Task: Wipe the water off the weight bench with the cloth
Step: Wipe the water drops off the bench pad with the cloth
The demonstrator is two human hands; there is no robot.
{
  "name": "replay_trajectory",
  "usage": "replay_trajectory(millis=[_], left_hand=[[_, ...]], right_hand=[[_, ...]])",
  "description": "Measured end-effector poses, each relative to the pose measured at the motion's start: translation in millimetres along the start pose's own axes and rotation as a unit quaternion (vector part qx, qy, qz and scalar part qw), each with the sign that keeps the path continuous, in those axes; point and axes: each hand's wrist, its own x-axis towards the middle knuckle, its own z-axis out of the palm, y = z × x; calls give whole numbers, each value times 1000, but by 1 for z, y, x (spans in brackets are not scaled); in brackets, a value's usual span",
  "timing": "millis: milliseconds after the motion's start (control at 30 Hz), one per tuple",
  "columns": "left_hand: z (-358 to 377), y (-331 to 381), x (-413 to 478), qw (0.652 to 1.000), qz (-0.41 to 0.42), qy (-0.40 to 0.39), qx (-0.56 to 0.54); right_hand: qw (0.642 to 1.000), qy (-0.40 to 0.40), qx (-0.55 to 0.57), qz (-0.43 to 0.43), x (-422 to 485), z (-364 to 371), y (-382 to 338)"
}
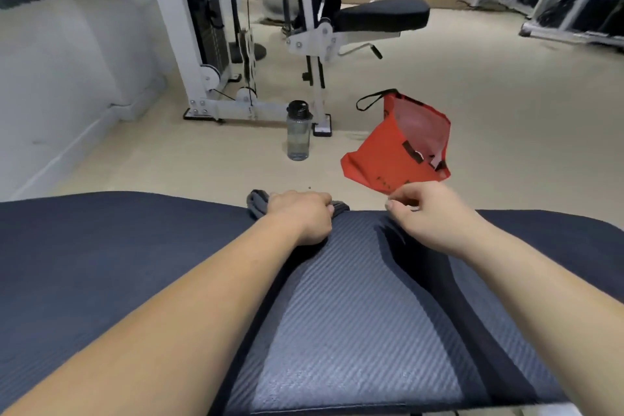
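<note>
Ribbed bench pad [354, 314] bears left hand [304, 216] clutching grey cloth [258, 203]; right hand [429, 216] loosely curled, empty.

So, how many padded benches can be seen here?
2. One bench is directly under both arms in the foreground; the other bench stands farther back on the white machine. More may be hidden.

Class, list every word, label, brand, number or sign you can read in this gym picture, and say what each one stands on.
None can be read.
Red bag on the floor: dark marks near its lower edge, too blurred to read.
Water bottle: no legible label.
Weight bench, cloth under the left hand: no text visible.
</note>
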Motion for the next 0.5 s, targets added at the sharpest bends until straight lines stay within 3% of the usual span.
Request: replay_trajectory(millis=[200,367,500], left_hand=[[9,83,24,999,49,-6,8],[-4,32,24,993,102,-45,-49],[2,24,28,996,21,-87,-23]], right_hand=[[999,3,34,-3,10,-9,35],[999,11,32,8,4,-33,75],[998,21,44,35,-7,-52,114]])
